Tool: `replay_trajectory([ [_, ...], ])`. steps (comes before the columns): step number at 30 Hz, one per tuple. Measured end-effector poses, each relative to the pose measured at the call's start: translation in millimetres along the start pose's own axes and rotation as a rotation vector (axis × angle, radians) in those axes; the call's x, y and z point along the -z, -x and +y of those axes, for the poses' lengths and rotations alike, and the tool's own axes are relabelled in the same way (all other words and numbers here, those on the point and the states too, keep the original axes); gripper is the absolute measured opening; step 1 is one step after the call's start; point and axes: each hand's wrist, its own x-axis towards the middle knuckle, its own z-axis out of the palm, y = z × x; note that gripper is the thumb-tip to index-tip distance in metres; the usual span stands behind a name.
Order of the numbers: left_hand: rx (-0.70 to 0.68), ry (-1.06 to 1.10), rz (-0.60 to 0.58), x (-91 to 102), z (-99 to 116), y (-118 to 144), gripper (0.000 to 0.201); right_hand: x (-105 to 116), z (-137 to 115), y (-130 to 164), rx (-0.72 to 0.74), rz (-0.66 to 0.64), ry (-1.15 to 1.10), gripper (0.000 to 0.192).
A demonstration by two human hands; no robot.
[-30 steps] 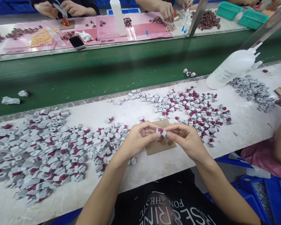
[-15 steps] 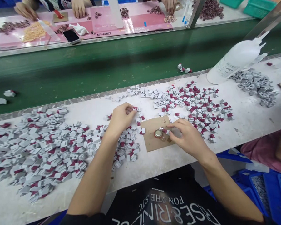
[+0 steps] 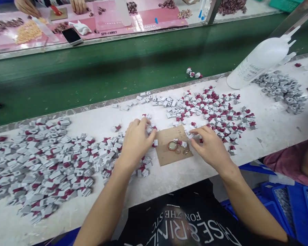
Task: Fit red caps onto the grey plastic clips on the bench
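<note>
My left hand (image 3: pixel 136 140) is over small grey-and-dark-red pieces (image 3: pixel 151 129), thumb and forefinger apart. Some pieces are partly hidden by its fingers. To the right of the cardboard square (image 3: pixel 166 157), my right hand (image 3: pixel 210 147) has its thumb and forefinger spread. A pale grey piece (image 3: pixel 190 135) sits close to those fingertips; I cannot tell whether they touch it. One grey-and-dark-red piece (image 3: pixel 182 144) lies on the cardboard, beside a round ring-shaped dab or disc (image 3: pixel 172 146) with a pale centre.
A large pile of grey-and-red pieces (image 3: pixel 53 164) covers the left of the table; another heap (image 3: pixel 215 109) spreads at the right. A white squeeze bottle (image 3: pixel 256 65) stands leaning near plain grey pieces (image 3: pixel 282 90). Beyond a green belt (image 3: pixel 105 65), a co-worker's hands (image 3: pixel 78 6) show.
My right hand has let go of the grey-and-red piece on the cardboard and moved right, fingers parting. My left hand has shifted slightly right and toward me.
</note>
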Motion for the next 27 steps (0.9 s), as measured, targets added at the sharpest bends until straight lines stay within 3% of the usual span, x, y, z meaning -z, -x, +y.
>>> replay_trajectory([
  [5,-0.029,-0.109,0.010,-11.4,0.9,1.1,0.022,3.2,-9.8,4.6,0.068,-0.105,-0.109,0.018],
  [10,-0.017,-0.147,-0.032,-12.7,6.6,-1.9,0.025,-3.2,-9.0,7.0,0.057,-0.194,-0.067,0.021],
  [14,-0.042,-0.152,-0.064,-12.8,9.7,-1.1,0.037,-8.9,-7.5,6.4,0.050,-0.186,-0.021,0.018],
  [21,-0.078,-0.035,-0.065,-6.8,-2.5,5.5,0.030,-5.5,-8.1,7.0,0.064,-0.164,-0.047,0.019],
  [27,-0.199,0.040,-0.010,-0.9,-12.3,19.0,0.031,-1.4,-7.4,3.1,0.035,-0.111,-0.100,0.019],
])
